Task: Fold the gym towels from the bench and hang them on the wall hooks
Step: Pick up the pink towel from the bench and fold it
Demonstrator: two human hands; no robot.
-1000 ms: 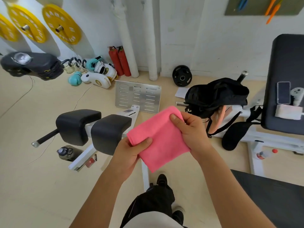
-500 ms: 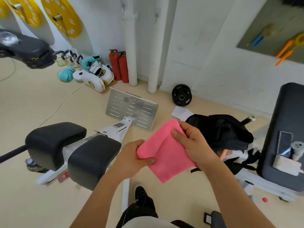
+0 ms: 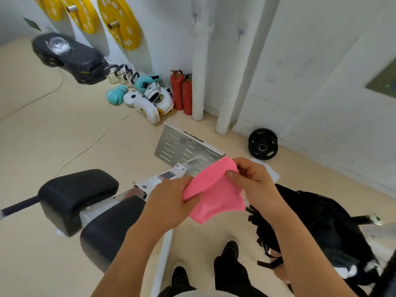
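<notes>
Head view: folded pink towel [image 3: 214,196] held in mid-air between both hands, left hand [image 3: 169,202] gripping its lower-left edge, right hand [image 3: 252,181] pinching the upper corner; wall hooks [image 3: 195,18] lie ahead and above, well apart

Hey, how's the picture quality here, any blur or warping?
Head view: wide-angle warp bends the white pipes and wall edges; right edge smeared with blur around the black bag; pink towel and both hands fairly sharp; lighting even, shadows soft.
</notes>
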